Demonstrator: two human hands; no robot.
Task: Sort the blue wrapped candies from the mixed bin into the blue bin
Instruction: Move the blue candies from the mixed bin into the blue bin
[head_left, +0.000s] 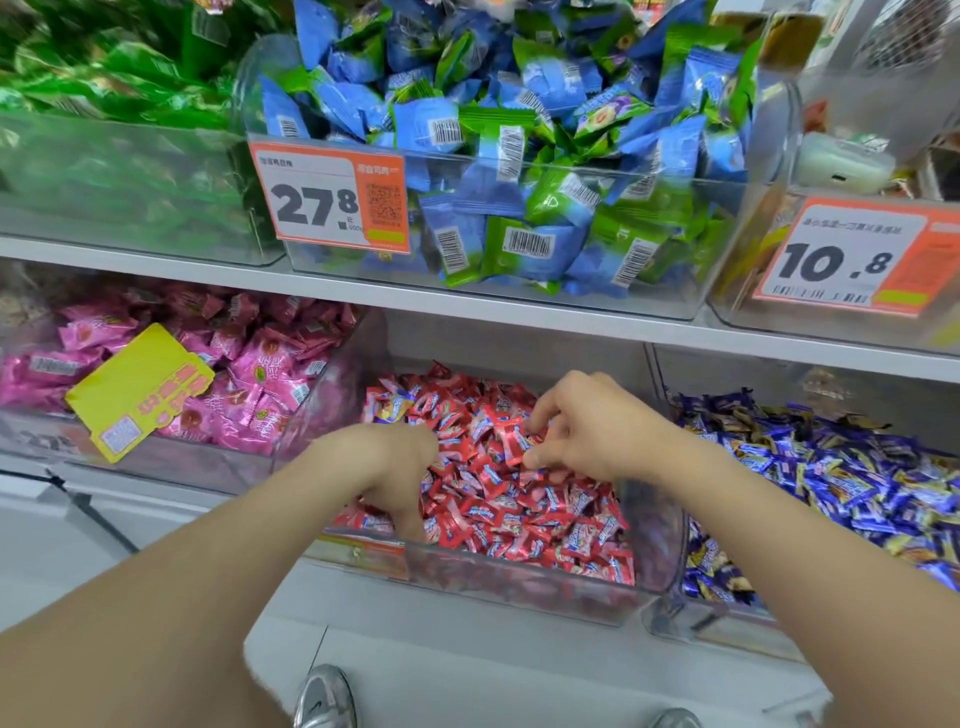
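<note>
Head view (only view).

- Both hands work in the mixed bin (519, 584), lower shelf, centre. Its fill is mostly red wrappers (498, 499).
- Right hand (587, 431): fingers curled down onto the pile, thumb and forefinger tips close together at the surface. Whether a wrapper is pinched between them I cannot tell; only red shows there.
- Left hand (395, 467): knuckles up, fingertips buried in the candy near the front wall. Grip and contents hidden.
- Blue bin (691, 618): directly beside the mixed bin, at 3 o'clock from the right hand, full of blue wrapped candies (857, 478).
- Possible stray: a wrapper with yellow and blue (390, 406) at the mixed bin's back-left corner, about 9 o'clock from the right hand and 12 o'clock from the left hand. Too small to confirm.

Judgement: the right hand is nearer the blue bin, so any transfer goes rightward over the shared wall. If the corner piece is a stray, the left hand is nearer.
</note>
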